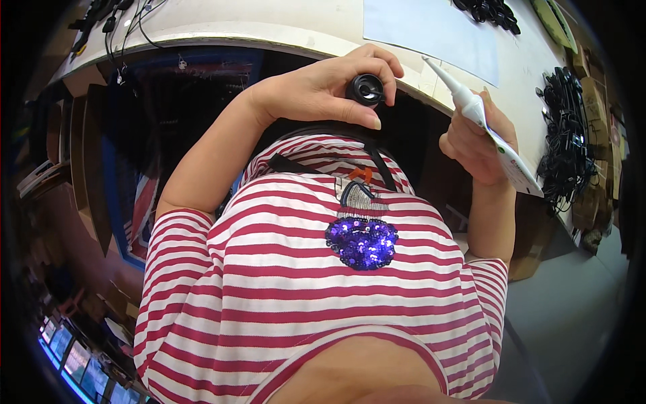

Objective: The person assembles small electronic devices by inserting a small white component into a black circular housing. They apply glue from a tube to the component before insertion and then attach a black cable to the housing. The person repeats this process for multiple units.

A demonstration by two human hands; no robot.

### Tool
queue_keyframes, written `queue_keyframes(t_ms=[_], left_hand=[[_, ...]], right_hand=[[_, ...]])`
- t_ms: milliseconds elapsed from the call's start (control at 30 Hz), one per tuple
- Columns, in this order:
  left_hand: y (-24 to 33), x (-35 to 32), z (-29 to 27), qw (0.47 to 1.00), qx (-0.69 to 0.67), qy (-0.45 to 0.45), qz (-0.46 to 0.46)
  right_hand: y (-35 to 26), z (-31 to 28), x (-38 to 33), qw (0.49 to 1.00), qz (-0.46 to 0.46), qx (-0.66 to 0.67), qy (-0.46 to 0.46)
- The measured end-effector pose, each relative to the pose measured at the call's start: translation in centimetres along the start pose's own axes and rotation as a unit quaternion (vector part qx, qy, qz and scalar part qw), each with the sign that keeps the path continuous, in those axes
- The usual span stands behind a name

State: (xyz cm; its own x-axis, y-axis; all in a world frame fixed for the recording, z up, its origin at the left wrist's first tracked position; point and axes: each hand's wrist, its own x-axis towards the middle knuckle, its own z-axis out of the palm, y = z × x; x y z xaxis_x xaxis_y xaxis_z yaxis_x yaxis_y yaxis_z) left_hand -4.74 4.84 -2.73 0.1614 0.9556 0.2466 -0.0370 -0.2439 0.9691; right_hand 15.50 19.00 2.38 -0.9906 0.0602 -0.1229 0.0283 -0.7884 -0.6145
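My left hand (331, 85) is bent at the table's front edge, its thumb and fingers curled round a small black cylindrical part (365, 89). The part's round end faces up and has a dark hollow in it; its exact kind does not show. In my right hand (482, 140) is a white glue tube (471, 106) with a long tapered nozzle. The nozzle points up and to the left, over the table edge and apart from the black part. The flat tail of the tube sticks out below my fingers on the right.
A white table (282, 25) runs across the far side, with a pale blue sheet (431, 30) on it. Bundled black cables (565, 141) lie at the right, more black parts (490, 13) at the back. Thin cables (138, 23) hang over the left edge. Cardboard boxes (592, 101) stand far right.
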Motion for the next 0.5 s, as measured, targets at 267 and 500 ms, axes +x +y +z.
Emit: queue_keyframes(t_ms=[267,500], left_hand=[[-0.2,0.5,1.2,0.993,-0.039,0.091,-0.06],[-0.9,0.9,1.1,0.975,-0.154,0.159,-0.004]], right_hand=[[-0.4,0.1,-1.0,0.999,-0.044,-0.007,0.001],[-1.0,0.1,-1.3,0.999,-0.032,-0.025,0.013]])
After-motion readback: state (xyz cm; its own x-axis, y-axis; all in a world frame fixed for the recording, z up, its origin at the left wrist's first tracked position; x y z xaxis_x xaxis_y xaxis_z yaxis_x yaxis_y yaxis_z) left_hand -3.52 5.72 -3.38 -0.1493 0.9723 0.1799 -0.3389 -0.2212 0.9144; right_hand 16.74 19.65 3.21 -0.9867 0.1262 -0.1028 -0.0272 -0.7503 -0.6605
